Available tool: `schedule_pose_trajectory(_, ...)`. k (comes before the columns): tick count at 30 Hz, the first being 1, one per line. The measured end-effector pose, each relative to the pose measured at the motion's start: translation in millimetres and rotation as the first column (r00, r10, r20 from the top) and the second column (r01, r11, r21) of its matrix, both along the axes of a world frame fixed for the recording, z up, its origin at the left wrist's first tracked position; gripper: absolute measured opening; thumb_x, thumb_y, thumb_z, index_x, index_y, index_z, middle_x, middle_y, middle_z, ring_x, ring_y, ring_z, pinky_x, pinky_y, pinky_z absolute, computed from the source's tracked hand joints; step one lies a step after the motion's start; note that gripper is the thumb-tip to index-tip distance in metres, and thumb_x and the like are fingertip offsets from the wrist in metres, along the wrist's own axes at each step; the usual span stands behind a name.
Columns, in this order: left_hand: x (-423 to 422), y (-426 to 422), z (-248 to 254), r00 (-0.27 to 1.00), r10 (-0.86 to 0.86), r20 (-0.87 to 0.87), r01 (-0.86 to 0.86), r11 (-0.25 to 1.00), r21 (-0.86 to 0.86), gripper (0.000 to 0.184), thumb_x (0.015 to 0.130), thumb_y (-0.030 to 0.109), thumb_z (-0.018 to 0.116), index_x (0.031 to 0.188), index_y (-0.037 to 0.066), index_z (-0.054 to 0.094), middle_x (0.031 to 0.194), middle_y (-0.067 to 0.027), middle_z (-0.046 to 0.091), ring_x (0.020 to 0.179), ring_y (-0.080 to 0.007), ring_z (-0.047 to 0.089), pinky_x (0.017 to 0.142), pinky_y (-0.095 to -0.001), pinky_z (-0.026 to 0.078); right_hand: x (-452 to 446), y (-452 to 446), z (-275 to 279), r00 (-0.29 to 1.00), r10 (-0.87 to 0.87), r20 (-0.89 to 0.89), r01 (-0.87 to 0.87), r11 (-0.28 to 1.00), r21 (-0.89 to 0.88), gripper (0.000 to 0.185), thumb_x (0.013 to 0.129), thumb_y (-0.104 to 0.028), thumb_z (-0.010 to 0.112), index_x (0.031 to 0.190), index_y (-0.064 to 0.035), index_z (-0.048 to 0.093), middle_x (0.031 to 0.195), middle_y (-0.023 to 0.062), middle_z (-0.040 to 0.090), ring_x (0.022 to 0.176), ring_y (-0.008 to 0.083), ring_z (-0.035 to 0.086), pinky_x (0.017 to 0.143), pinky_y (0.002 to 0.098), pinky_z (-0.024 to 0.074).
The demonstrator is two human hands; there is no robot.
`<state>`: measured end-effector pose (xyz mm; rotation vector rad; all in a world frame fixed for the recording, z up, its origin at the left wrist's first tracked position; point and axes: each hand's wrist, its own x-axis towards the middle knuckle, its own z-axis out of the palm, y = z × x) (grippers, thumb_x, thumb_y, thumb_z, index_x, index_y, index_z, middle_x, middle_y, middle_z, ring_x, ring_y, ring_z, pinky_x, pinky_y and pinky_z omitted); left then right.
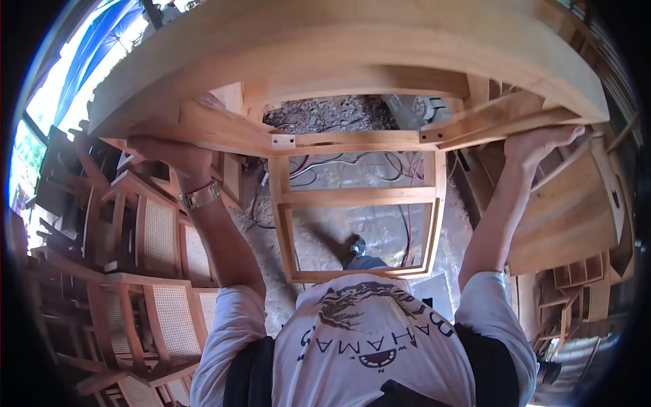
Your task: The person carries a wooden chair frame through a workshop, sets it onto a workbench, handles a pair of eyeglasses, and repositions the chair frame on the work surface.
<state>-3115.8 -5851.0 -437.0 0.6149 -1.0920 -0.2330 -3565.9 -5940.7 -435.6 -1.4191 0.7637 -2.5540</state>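
Observation:
Both my hands are at a large, pale wooden furniture frame [359, 197], which fills the upper middle of the head view. Its broad curved rail [352, 47] arches across the top, near the camera, and angled side pieces run down to a rectangular lower section. My left hand [178, 154] grips the rail's left end from below, its fingers partly hidden by the wood. At the opposite end, my right hand [539, 144] supports the underside with its fingers along the edge. Dark screw holes show at the two inner corners.
Wooden chairs with woven cane panels [173, 319] crowd the left side. A large wooden panel [566, 207] and more furniture parts stand at right. Cables [325, 163] cross the floor beyond and beneath the frame, with rubble [332, 115] farther ahead. My foot [357, 244] shows through the lower opening.

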Motion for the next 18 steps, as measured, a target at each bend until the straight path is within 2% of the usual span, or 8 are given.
schedule_pose_trajectory(2, 13.1, -42.0, 6.7, 0.988, 0.111, -0.108, -0.113, 0.993, -0.014, 0.117, 0.070, 0.097, 0.010, 0.127, 0.001, 0.043, 0.093, -0.0194, 0.062, 0.077, -0.0288, 0.063, 0.065, -0.0403, 0.055, 9.5, -46.7, 11.5, 0.993, 0.117, -0.001, -0.117, 0.993, 0.025, 0.096, 0.082, -0.087, 0.024, 0.142, -0.0133, 0.032, 0.135, 0.0102, 0.043, 0.118, 0.0286, 0.050, 0.094, 0.0470, 0.0490)
schedule_pose_trajectory(4, 3.7, -76.7, 19.5, 0.949, 0.253, -0.190, -0.262, 0.965, -0.028, 0.119, 0.067, 0.099, 0.013, 0.128, 0.001, 0.044, 0.096, -0.0193, 0.062, 0.080, -0.0289, 0.064, 0.067, -0.0405, 0.055, 17.7, -93.6, 13.5, 0.974, 0.227, -0.005, -0.226, 0.973, 0.042, 0.095, 0.086, -0.084, 0.017, 0.146, -0.0119, 0.028, 0.141, 0.0098, 0.038, 0.127, 0.0259, 0.040, 0.106, 0.0435, 0.0365)
schedule_pose_trajectory(6, 5.5, -114.1, 24.6, 0.957, 0.228, -0.177, -0.236, 0.972, -0.024, 0.121, 0.065, 0.101, 0.017, 0.128, 0.001, 0.045, 0.097, -0.0190, 0.062, 0.082, -0.0292, 0.064, 0.069, -0.0411, 0.055, 24.8, -141.3, 16.5, 0.971, 0.241, 0.012, -0.241, 0.970, 0.032, 0.095, 0.085, -0.084, 0.017, 0.146, -0.0119, 0.029, 0.140, 0.0098, 0.038, 0.126, 0.0262, 0.041, 0.104, 0.0433, 0.0377)
schedule_pose_trajectory(7, 12.1, -129.7, 25.3, 0.984, 0.134, -0.117, -0.136, 0.991, -0.008, 0.122, 0.063, 0.101, 0.018, 0.127, 0.001, 0.046, 0.097, -0.0187, 0.062, 0.082, -0.0294, 0.064, 0.070, -0.0416, 0.055, 29.2, -164.0, 19.1, 0.969, 0.248, 0.020, -0.248, 0.968, 0.027, 0.095, 0.085, -0.085, 0.017, 0.145, -0.0120, 0.029, 0.140, 0.0098, 0.038, 0.125, 0.0263, 0.042, 0.103, 0.0433, 0.0383)
schedule_pose_trajectory(9, 37.8, -155.5, 19.1, 0.999, -0.033, 0.001, 0.033, 0.999, 0.017, 0.124, 0.061, 0.103, 0.020, 0.126, 0.001, 0.047, 0.096, -0.0185, 0.063, 0.080, -0.0297, 0.064, 0.072, -0.0427, 0.054, 40.2, -193.7, 23.4, 0.988, 0.147, 0.040, -0.149, 0.988, 0.042, 0.098, 0.078, -0.091, 0.027, 0.141, -0.0149, 0.033, 0.134, 0.0107, 0.042, 0.115, 0.0308, 0.052, 0.087, 0.0486, 0.0539)
schedule_pose_trajectory(12, 74.2, -209.4, 9.6, 0.983, -0.147, 0.109, 0.146, 0.989, 0.014, 0.125, 0.060, 0.103, 0.021, 0.124, 0.000, 0.048, 0.096, -0.0189, 0.063, 0.075, -0.0304, 0.064, 0.073, -0.0446, 0.054, 50.9, -249.2, 16.0, 0.968, 0.252, 0.009, -0.252, 0.966, 0.066, 0.099, 0.077, -0.091, 0.028, 0.140, -0.0146, 0.032, 0.135, 0.0113, 0.041, 0.117, 0.0311, 0.051, 0.088, 0.0486, 0.0536)
schedule_pose_trajectory(18, 82.9, -328.2, -12.1, 0.992, 0.129, 0.012, -0.129, 0.991, 0.032, 0.120, 0.065, 0.100, 0.021, 0.127, -0.001, 0.044, 0.099, -0.0198, 0.062, 0.081, -0.0314, 0.063, 0.076, -0.0462, 0.054, 78.5, -372.2, 2.5, 0.980, 0.194, -0.046, -0.191, 0.979, 0.075, 0.101, 0.076, -0.092, 0.029, 0.140, -0.0135, 0.031, 0.129, 0.0140, 0.046, 0.100, 0.0337, 0.060, 0.083, 0.0486, 0.0559)
